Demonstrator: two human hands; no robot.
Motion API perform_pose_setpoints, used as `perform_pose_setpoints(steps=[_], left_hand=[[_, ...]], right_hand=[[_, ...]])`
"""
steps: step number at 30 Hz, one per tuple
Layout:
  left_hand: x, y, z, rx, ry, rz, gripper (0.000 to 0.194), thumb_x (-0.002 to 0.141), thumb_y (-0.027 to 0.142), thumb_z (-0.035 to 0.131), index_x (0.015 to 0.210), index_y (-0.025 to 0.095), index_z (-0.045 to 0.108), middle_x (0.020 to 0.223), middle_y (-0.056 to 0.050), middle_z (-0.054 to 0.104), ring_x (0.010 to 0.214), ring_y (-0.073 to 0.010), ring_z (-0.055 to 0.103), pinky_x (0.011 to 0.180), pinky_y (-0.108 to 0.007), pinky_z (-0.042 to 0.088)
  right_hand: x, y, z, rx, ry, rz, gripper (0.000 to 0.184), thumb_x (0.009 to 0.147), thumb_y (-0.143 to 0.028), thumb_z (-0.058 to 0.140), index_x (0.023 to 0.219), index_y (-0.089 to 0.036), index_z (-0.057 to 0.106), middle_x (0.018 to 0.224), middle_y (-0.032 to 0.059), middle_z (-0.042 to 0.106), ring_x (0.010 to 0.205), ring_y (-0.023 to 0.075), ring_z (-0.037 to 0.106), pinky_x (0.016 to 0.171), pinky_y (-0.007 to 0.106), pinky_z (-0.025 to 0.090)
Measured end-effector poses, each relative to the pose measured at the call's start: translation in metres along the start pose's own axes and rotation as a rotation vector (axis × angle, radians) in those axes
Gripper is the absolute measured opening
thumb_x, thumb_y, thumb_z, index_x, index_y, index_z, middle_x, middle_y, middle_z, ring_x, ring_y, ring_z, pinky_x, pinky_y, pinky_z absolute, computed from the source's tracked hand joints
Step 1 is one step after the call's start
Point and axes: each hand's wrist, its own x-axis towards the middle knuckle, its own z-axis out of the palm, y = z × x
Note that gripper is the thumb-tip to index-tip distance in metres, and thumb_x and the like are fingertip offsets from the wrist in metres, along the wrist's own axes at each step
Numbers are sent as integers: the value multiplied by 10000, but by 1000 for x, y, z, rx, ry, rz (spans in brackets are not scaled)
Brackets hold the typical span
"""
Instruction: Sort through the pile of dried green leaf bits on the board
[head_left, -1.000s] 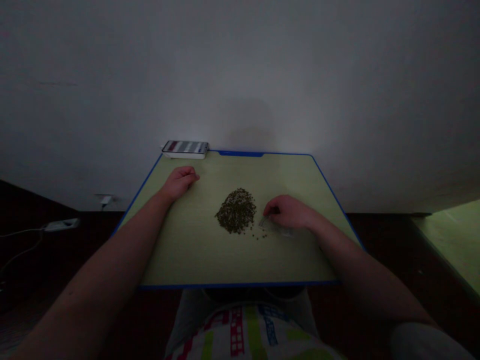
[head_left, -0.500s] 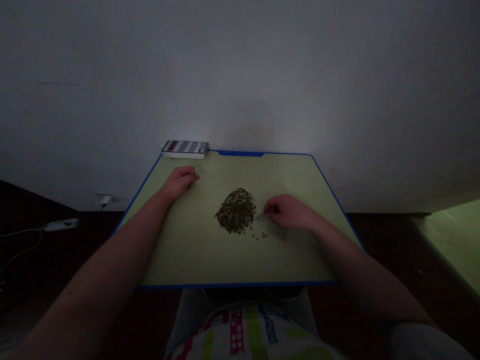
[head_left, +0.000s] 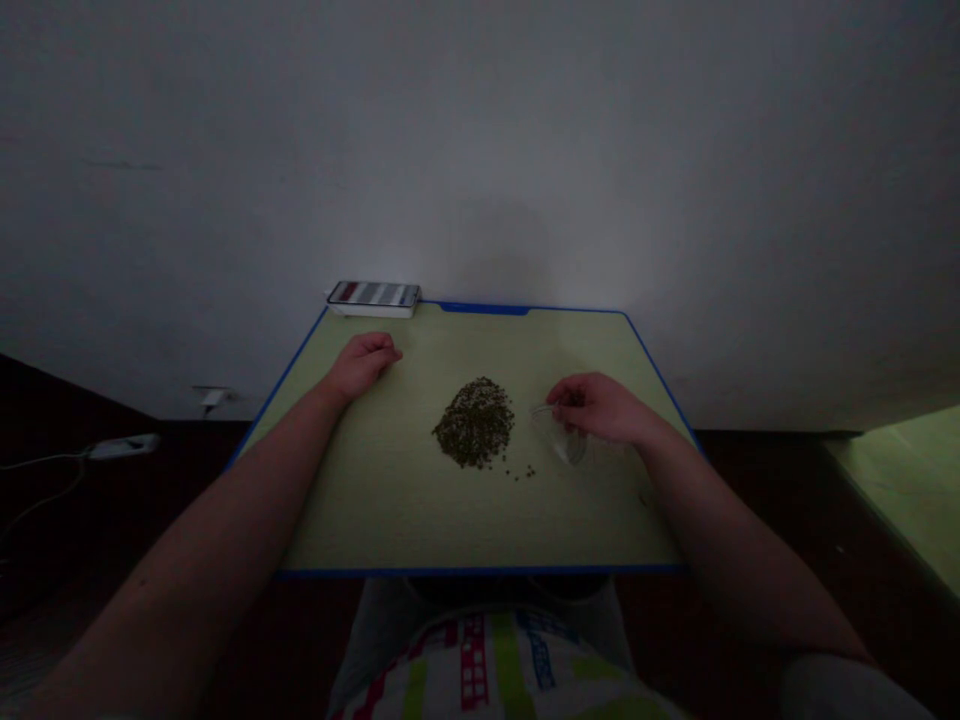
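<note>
A pile of small greenish-brown grains [head_left: 475, 425] lies on the middle of the pale folding table [head_left: 420, 520]. Several loose grains [head_left: 523, 473] are scattered at its lower right. To the right of the pile, my right hand [head_left: 596, 405] pinches the rim of a clear plastic bag [head_left: 570, 443], which hangs below the fingers with its mouth partly open toward the pile. Whether anything is inside the bag I cannot make out. My left hand [head_left: 364, 365] rests on the table at the upper left of the pile, fingers curled in and nothing visible in them.
A phone [head_left: 375, 293] lies on a white box [head_left: 371, 311] at the table's back left corner. Behind the table stands a bare wall [head_left: 480, 150]. A power strip [head_left: 124, 447] with cables lies at the left, near a plug in the wall [head_left: 212, 398].
My right hand has moved slightly right and away from me, drawing the bag away from the pile. The bag's mouth now shows wider. My left hand has stayed in place.
</note>
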Motion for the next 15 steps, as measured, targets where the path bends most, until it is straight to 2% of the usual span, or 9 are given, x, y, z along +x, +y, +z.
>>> perform_pose_setpoints(steps=[8, 12, 15], left_hand=[[-2, 4, 1, 9, 10, 7, 244, 652, 314, 577, 530, 182, 411, 426, 65, 345, 417, -63, 292, 437, -238, 215], [-2, 4, 1, 10, 9, -10, 256, 658, 321, 578, 532, 185, 402, 426, 67, 343, 413, -64, 289, 436, -237, 218], [-3, 3, 1, 8, 10, -13, 250, 659, 323, 577, 537, 185, 407, 428, 66, 345, 411, -65, 292, 434, -235, 219]], right_hand=[[2, -9, 19, -205, -28, -96, 170, 723, -163, 560, 858, -162, 664, 664, 20, 668, 586, 123, 586, 555, 227, 411], [1, -8, 16, -252, 2, -40, 167, 717, -149, 551, 841, -164, 662, 648, 25, 673, 575, 126, 587, 540, 230, 406], [1, -3, 6, -209, 14, 33, 167, 704, -128, 544, 834, -154, 645, 593, 19, 655, 525, 126, 580, 511, 235, 408]])
